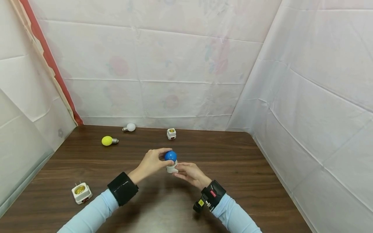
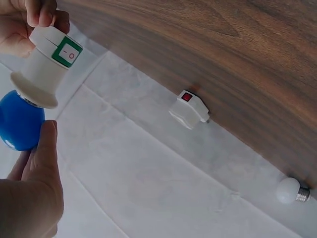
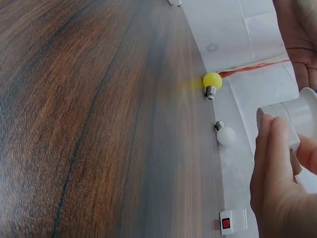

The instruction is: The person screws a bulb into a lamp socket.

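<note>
A blue light bulb (image 1: 170, 156) sits upright in a white bulb socket (image 1: 172, 169), both held above the table's middle. My left hand (image 1: 152, 162) pinches the bulb between thumb and fingers. With its fingers and thumb my right hand (image 1: 190, 174) grips the socket from the right. The left wrist view shows a green-framed rocker switch (image 2: 68, 53) on the socket's side, and the blue bulb (image 2: 21, 120) meeting the socket's flared rim. How far the bulb is screwed in cannot be seen. In the right wrist view the white socket (image 3: 292, 116) is partly covered by fingers.
A yellow bulb (image 1: 107, 140) and a white bulb (image 1: 130, 127) lie at the back left of the brown table (image 1: 233, 155). One white socket (image 1: 171, 133) stands at the back, another socket (image 1: 81, 193) at the front left. White sheeting (image 1: 186, 64) borders the table.
</note>
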The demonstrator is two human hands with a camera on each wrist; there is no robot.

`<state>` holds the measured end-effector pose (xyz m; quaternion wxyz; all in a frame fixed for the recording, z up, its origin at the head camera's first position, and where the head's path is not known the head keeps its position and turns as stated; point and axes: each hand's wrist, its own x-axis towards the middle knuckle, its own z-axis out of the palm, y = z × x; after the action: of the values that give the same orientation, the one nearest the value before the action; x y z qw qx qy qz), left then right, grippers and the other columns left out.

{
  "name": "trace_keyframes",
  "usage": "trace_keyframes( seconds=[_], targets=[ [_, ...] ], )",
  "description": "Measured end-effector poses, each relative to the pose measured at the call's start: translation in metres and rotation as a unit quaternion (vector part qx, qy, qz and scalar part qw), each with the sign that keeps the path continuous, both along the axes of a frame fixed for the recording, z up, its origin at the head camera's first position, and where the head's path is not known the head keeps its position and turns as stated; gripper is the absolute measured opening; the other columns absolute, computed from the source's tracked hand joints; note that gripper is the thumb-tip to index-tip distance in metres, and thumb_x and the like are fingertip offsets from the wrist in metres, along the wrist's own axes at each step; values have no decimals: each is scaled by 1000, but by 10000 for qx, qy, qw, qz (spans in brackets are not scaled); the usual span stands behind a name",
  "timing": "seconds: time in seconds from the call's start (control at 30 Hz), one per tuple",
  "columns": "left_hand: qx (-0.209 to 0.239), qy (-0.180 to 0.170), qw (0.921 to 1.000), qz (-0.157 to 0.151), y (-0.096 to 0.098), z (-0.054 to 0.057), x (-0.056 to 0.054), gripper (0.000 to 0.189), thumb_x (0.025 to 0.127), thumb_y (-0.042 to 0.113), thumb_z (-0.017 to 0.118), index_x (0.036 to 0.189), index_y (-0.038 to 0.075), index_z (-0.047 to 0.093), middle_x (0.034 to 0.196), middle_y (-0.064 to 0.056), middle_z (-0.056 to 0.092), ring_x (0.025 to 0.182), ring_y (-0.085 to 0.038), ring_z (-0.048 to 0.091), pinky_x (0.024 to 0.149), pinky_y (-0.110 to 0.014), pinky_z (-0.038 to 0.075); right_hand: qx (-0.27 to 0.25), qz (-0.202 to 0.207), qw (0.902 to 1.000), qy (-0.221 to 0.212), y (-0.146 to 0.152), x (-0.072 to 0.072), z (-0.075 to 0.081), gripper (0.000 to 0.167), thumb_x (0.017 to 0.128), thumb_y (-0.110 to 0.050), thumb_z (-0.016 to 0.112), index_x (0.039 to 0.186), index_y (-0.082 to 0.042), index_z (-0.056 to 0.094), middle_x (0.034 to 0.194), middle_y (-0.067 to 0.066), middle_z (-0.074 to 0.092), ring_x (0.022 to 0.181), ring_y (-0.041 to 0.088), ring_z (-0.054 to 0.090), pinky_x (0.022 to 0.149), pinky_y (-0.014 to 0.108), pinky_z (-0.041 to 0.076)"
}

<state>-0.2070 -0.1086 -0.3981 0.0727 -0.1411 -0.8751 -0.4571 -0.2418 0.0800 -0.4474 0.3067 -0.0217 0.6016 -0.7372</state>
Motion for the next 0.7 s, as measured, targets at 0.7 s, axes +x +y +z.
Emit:
trace_keyframes(
  seconds=[0.7],
  targets=[
    [209,-176,9930,-1145,-13,-5,-7,52,82,21,69,127,2,52,126,-19,54,112,-35,56,87,-42,50,95,101,9999,15,2,1,-2,34,89,-9,58,120,7,55,105,14,64,89,18,66,85,29,51]
  ],
)
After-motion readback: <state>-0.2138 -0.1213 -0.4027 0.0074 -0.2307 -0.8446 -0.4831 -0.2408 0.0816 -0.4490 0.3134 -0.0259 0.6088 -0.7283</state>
